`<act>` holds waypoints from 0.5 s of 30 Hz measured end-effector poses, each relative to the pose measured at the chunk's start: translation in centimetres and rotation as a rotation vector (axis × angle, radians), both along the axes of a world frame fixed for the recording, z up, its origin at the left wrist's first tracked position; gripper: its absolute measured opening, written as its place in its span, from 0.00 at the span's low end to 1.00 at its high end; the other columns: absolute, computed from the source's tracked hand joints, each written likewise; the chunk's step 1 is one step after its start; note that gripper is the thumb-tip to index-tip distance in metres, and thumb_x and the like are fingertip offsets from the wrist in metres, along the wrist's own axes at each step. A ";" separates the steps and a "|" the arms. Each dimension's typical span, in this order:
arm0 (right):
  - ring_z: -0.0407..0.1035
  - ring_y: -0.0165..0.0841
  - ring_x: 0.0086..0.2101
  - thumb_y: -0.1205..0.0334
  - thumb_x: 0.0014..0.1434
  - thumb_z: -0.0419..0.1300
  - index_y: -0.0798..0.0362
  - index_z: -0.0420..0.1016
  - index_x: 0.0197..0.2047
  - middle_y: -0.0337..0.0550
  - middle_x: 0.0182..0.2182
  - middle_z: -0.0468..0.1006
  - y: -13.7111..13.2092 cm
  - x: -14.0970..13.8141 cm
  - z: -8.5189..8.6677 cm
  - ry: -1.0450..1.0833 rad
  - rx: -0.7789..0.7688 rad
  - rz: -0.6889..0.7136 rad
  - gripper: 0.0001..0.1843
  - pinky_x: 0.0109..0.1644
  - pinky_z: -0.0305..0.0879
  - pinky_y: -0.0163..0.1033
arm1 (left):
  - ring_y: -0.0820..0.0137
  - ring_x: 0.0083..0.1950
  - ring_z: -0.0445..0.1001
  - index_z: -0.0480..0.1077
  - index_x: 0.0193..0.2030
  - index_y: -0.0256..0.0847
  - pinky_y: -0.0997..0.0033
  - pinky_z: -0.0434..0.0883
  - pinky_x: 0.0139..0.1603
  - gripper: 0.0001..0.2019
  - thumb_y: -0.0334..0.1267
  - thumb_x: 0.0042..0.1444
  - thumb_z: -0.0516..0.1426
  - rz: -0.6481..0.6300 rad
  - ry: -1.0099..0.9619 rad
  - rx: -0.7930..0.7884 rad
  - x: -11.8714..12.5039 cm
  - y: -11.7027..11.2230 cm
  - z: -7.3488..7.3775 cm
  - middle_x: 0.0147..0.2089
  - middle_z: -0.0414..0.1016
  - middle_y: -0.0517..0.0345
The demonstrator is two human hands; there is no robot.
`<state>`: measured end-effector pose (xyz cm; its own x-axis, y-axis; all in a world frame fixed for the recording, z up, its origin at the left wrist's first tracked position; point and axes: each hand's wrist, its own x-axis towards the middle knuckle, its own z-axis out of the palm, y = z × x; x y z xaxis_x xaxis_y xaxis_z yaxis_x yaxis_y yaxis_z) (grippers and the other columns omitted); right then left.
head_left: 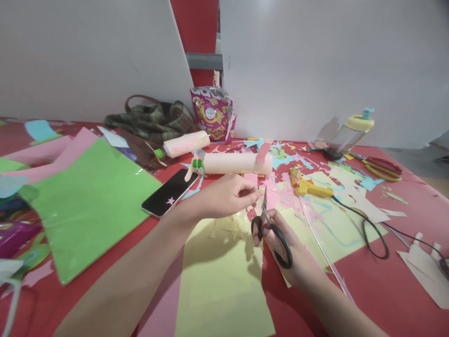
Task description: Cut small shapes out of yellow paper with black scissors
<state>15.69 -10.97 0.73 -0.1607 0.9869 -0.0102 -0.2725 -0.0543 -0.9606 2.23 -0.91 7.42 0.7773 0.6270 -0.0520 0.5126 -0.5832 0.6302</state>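
My right hand [291,252] holds a pair of scissors [264,206] with black handles, fingers through the loops and blades pointing away from me. Just left of the blades, my left hand [233,194] is closed in a pinch; whatever lies between its fingertips is too small to make out. Beneath both hands is a sheet of yellow paper [220,281], with pale yellow scraps [228,227] on its far end. Beyond my left hand lies a bottle wrapped in pale paper [235,164], with a green cap and a pink strip [263,153] on it.
A phone [170,192] and large green sheet [94,201] lie left. Behind are another wrapped bottle [187,142], a snack bag [213,112] and plaid cloth [150,117]. Rightward are a yellow glue gun [310,188] with its cord, a clear bottle [345,138] and more scissors [380,169].
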 end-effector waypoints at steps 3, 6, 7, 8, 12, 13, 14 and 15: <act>0.57 0.31 0.26 0.49 0.49 0.54 0.49 0.52 0.31 0.37 0.25 0.59 0.0 0.0 -0.1 0.005 -0.006 -0.006 0.16 0.33 0.52 0.38 | 0.79 0.20 0.50 0.56 0.19 0.37 0.76 0.48 0.21 0.15 0.43 0.52 0.44 0.005 -0.012 -0.012 0.0 0.1 -0.1 0.19 0.52 0.64; 0.57 0.31 0.27 0.49 0.50 0.54 0.49 0.52 0.31 0.37 0.25 0.59 0.0 0.0 -0.1 0.009 -0.006 -0.015 0.16 0.33 0.52 0.38 | 0.79 0.21 0.51 0.57 0.20 0.37 0.77 0.49 0.21 0.15 0.42 0.52 0.44 0.004 -0.015 -0.017 0.0 0.1 -0.1 0.20 0.54 0.64; 0.57 0.31 0.27 0.49 0.50 0.54 0.49 0.52 0.31 0.37 0.26 0.60 0.0 0.0 -0.1 0.007 -0.004 -0.015 0.16 0.33 0.53 0.38 | 0.78 0.21 0.52 0.58 0.21 0.36 0.77 0.49 0.21 0.14 0.42 0.52 0.44 0.000 -0.015 -0.018 0.0 0.1 -0.1 0.20 0.55 0.63; 0.57 0.31 0.27 0.49 0.50 0.54 0.49 0.52 0.31 0.38 0.26 0.60 -0.1 0.0 -0.1 0.008 0.004 -0.014 0.16 0.33 0.53 0.38 | 0.78 0.22 0.53 0.60 0.21 0.36 0.77 0.49 0.21 0.14 0.42 0.52 0.44 -0.003 -0.015 -0.019 0.0 0.1 -0.1 0.20 0.56 0.63; 0.58 0.32 0.29 0.50 0.51 0.53 0.49 0.54 0.31 0.39 0.28 0.60 -0.1 0.0 -0.2 0.011 0.041 -0.015 0.14 0.35 0.53 0.38 | 0.77 0.23 0.56 0.63 0.24 0.35 0.76 0.50 0.22 0.15 0.42 0.52 0.44 -0.003 -0.004 -0.031 0.0 0.0 -0.1 0.22 0.59 0.61; 0.58 0.32 0.29 0.50 0.51 0.52 0.49 0.54 0.32 0.40 0.28 0.61 -0.1 0.0 -0.3 0.009 0.048 -0.018 0.13 0.36 0.54 0.38 | 0.77 0.23 0.56 0.63 0.24 0.35 0.77 0.50 0.22 0.15 0.42 0.52 0.44 -0.002 -0.003 -0.038 0.0 0.0 -0.1 0.22 0.60 0.61; 0.58 0.32 0.29 0.50 0.51 0.52 0.49 0.54 0.32 0.40 0.28 0.61 -0.1 0.0 -0.3 0.006 0.052 -0.018 0.13 0.36 0.54 0.39 | 0.77 0.23 0.57 0.64 0.25 0.35 0.77 0.51 0.22 0.15 0.42 0.52 0.44 -0.004 -0.004 -0.045 0.0 0.0 -0.1 0.23 0.61 0.61; 0.58 0.33 0.29 0.50 0.51 0.52 0.49 0.55 0.32 0.40 0.28 0.61 -0.1 0.0 -0.3 0.004 0.055 -0.018 0.13 0.36 0.54 0.39 | 0.77 0.23 0.58 0.64 0.25 0.35 0.77 0.51 0.23 0.15 0.42 0.52 0.44 -0.010 -0.007 -0.051 0.1 0.0 0.0 0.23 0.62 0.60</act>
